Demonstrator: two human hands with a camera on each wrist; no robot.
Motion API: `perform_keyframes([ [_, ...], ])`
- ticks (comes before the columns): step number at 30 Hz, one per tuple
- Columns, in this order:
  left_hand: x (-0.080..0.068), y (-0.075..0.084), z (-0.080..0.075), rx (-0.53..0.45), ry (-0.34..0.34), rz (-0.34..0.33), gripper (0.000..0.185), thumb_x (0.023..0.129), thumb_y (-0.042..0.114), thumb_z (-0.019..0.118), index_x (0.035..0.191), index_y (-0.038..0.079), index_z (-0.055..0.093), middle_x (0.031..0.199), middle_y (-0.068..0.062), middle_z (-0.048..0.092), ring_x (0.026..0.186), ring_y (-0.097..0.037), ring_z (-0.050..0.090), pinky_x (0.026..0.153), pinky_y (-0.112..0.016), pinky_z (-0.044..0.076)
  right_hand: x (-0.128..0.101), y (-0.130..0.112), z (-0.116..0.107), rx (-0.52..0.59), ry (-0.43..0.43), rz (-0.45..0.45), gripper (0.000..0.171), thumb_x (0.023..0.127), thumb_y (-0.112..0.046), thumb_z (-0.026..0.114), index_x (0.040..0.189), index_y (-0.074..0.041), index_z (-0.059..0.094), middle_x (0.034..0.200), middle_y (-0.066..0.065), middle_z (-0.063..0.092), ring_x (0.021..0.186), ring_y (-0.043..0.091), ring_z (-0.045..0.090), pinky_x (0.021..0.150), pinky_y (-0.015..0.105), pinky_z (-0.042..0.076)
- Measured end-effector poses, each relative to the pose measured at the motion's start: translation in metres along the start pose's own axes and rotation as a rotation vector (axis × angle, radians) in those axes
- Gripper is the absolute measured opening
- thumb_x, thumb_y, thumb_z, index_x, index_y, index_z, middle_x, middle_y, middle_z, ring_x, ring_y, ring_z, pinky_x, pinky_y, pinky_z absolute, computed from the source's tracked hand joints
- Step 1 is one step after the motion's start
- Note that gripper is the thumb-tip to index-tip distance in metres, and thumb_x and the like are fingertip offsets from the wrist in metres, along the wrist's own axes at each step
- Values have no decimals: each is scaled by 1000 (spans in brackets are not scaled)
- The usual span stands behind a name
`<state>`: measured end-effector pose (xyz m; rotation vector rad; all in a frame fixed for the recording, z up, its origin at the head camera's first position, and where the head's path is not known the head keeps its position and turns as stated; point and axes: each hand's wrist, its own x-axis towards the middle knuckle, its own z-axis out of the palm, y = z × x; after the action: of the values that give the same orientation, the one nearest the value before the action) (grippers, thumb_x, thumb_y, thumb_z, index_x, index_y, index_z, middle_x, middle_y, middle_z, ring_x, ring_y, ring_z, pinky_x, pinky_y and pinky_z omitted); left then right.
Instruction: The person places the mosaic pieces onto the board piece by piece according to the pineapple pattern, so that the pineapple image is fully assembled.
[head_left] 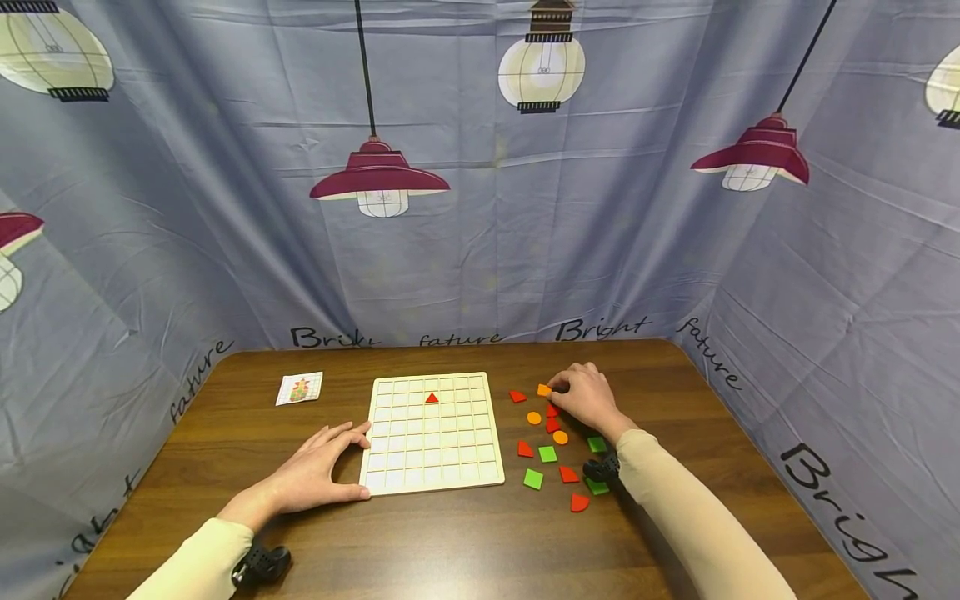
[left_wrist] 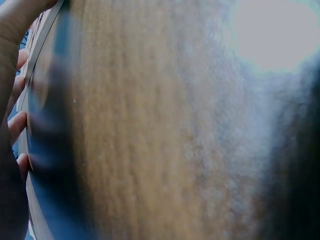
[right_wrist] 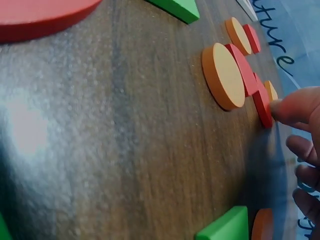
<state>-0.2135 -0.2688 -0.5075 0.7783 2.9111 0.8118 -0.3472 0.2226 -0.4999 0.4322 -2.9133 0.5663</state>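
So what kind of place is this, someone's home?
Probably not a home: it looks like a staged recording booth. A printed lamp-pattern cloth walls in a lone wooden table, which holds a grid board and loose coloured pieces.

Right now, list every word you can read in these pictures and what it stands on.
"Bright" on the back cloth backdrop.
"fature" beside it, same cloth.
"Bri..." cut off by a fold, backdrop at left.
"Brigh..." on the right curtain.
Small card: picture only, too small to read.
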Motion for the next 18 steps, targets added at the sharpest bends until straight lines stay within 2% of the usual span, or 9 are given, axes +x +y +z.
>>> perform_keyframes([
  [6,0,1,-1,2,0,0,67,79,66,78,126,23,58,160,-5,43,147,-40,33,119,-65,18,-3,7,-2,127,-32,13,30,87,-29,80,114,-16,78,100,2,66,97,26,50,84,46,42],
  [10,-1,0,0,2,5,-3,67,79,66,78,126,24,58,160,-5,43,147,-40,34,119,-65,18,-3,12,-3,202,-56,45,31,87,-32,82,113,-17,78,103,3,66,99,25,50,83,43,43],
  [18,0,1,0,0,5,3,66,78,65,79,126,24,58,160,-5,43,147,-40,34,120,-63,17,-5,13,-4,246,-71,71,31,86,-34,82,112,-18,79,106,3,67,103,26,50,87,45,42],
])
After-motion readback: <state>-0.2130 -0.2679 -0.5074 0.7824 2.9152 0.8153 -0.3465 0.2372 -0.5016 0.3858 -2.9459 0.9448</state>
